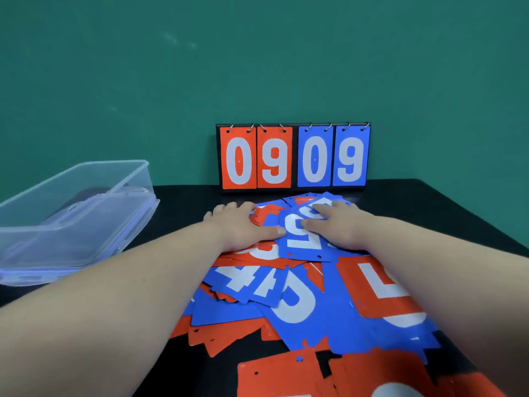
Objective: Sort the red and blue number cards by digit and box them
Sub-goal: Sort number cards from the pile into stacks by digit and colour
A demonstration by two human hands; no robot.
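The number cards (289, 293) lie in one loose, overlapping heap of red and blue across the middle of the surface (446, 204), with digits pointing every way. I can read a few 4s and 5s; many others are covered. I see no stacks and nothing boxed, so I judge the sort is at its very start, with the heap being spread so single cards can be picked out.

My left hand (243, 224) lies flat, fingers spread, on red cards at the far side of the heap. My right hand (339, 224) is flat too, fingers straight, resting on a blue 5 card (300, 239) and the blue card just beyond it. Neither hand pinches anything.

The next move, as I read it, calls for sliding one card free, checking its digit and starting a pile on bare surface. The cards look thin, so lifting an edge off the heap should be easier than off the surface.

A clear plastic box (74, 213) sits to the left, near the heap but apart from it; something dark shows through it that I cannot identify. A scoreboard (293, 157) reading 09 in red and 09 in blue stands just behind the heap, against the green wall (257, 53). The heap itself is the obstacle: it leaves little free room for piles.
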